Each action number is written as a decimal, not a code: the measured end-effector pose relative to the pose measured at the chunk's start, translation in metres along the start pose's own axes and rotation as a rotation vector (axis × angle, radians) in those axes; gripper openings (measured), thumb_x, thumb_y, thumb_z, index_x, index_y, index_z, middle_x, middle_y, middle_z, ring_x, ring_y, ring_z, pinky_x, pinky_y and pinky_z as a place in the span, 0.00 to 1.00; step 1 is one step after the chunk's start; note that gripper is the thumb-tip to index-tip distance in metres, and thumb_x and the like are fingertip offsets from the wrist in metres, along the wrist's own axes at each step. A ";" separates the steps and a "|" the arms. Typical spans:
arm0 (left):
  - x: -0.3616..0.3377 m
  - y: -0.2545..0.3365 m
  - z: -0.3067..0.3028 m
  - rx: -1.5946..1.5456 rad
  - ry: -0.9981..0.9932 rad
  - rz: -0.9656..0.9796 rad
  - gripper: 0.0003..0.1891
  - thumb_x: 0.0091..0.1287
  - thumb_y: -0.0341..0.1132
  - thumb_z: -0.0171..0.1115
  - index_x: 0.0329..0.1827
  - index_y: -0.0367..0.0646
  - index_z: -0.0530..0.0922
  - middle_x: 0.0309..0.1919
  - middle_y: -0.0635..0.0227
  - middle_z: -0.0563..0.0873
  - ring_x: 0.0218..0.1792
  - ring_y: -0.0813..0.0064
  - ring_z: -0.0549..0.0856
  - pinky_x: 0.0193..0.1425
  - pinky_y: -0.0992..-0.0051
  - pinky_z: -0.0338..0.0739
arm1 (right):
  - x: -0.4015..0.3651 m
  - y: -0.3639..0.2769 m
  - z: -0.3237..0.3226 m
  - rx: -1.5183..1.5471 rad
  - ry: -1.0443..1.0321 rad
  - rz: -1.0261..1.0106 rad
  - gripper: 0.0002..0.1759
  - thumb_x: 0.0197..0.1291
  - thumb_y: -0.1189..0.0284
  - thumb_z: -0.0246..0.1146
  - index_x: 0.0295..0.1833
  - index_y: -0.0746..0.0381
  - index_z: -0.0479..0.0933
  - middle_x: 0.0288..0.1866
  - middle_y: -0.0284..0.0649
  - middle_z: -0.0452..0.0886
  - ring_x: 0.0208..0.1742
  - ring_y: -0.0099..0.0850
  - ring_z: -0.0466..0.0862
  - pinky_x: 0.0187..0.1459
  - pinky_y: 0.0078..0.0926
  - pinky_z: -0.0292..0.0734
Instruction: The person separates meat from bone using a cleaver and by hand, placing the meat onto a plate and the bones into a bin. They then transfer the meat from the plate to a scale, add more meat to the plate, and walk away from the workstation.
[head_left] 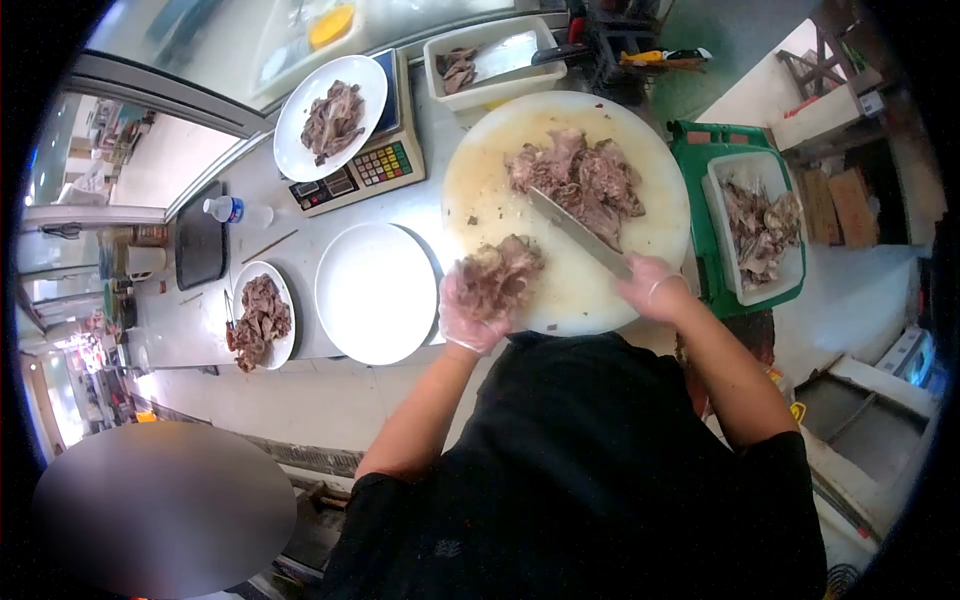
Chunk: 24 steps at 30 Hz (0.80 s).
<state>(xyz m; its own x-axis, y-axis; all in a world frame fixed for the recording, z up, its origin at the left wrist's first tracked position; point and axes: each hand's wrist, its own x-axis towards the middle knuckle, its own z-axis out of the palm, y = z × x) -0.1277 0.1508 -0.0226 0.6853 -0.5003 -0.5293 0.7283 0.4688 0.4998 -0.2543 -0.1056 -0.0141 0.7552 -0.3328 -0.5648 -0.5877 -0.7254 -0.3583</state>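
My left hand [474, 316], in a clear glove, is closed on a clump of cooked meat [502, 278] at the lower left edge of the round cutting board [480, 140]. Also gloved, my right hand [652, 288] grips the handle of a knife [580, 234]. The blade points up and left, its tip against a larger meat pile [580, 178] on the board. Just left of my left hand lies a white plate [376, 293] with nothing on it.
A meat-filled plate [375, 92] rests on a scale [385, 168]. Another plate of meat [262, 318] and a bottle [238, 211] stand left. A white tub [440, 55] holds meat and a cleaver. Right of the board, a tray of meat [762, 228] sits on a green bin [703, 150].
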 end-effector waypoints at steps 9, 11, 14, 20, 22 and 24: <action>0.000 -0.031 -0.024 1.182 -0.010 0.999 0.28 0.52 0.39 0.79 0.55 0.41 0.79 0.50 0.60 0.87 0.51 0.63 0.87 0.54 0.67 0.81 | -0.005 0.006 0.025 0.391 -0.065 -0.002 0.34 0.73 0.47 0.49 0.63 0.67 0.75 0.51 0.57 0.84 0.55 0.49 0.82 0.60 0.40 0.74; 0.006 -0.039 -0.034 0.923 -0.020 0.790 0.29 0.52 0.41 0.78 0.56 0.41 0.78 0.52 0.60 0.86 0.52 0.62 0.86 0.56 0.66 0.80 | -0.018 -0.025 0.015 0.378 -0.120 -0.112 0.33 0.75 0.47 0.46 0.63 0.66 0.75 0.55 0.58 0.83 0.57 0.51 0.82 0.61 0.38 0.73; 0.019 -0.043 -0.040 0.169 -0.097 0.176 0.33 0.55 0.44 0.76 0.62 0.41 0.74 0.59 0.61 0.82 0.57 0.61 0.83 0.62 0.64 0.78 | -0.035 -0.078 0.007 0.601 -0.061 -0.261 0.34 0.74 0.46 0.46 0.63 0.66 0.75 0.55 0.61 0.81 0.57 0.54 0.81 0.61 0.38 0.73; 0.001 -0.045 -0.021 0.276 -0.167 0.424 0.25 0.60 0.45 0.67 0.59 0.43 0.77 0.53 0.59 0.84 0.53 0.57 0.84 0.58 0.59 0.80 | -0.022 -0.097 0.026 0.519 0.003 -0.211 0.26 0.77 0.54 0.48 0.56 0.67 0.77 0.38 0.49 0.83 0.39 0.36 0.82 0.48 0.34 0.75; 0.002 -0.046 -0.023 0.354 -0.168 0.538 0.23 0.62 0.44 0.64 0.58 0.44 0.79 0.52 0.58 0.85 0.52 0.56 0.84 0.57 0.58 0.80 | -0.032 -0.103 0.018 0.465 0.019 -0.203 0.26 0.76 0.54 0.48 0.56 0.67 0.77 0.39 0.51 0.83 0.40 0.39 0.82 0.49 0.34 0.75; 0.013 -0.047 -0.041 0.680 -0.131 0.645 0.29 0.50 0.44 0.71 0.56 0.43 0.78 0.48 0.58 0.84 0.49 0.54 0.84 0.54 0.58 0.79 | -0.034 -0.106 0.014 0.406 0.029 -0.197 0.27 0.76 0.53 0.48 0.55 0.67 0.77 0.40 0.52 0.84 0.41 0.43 0.83 0.50 0.35 0.75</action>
<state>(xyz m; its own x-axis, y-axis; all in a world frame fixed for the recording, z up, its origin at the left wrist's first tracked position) -0.1532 0.1524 -0.0810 0.9196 -0.3898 0.0491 0.0237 0.1797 0.9834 -0.2215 -0.0086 0.0323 0.8685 -0.2331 -0.4375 -0.4939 -0.4830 -0.7230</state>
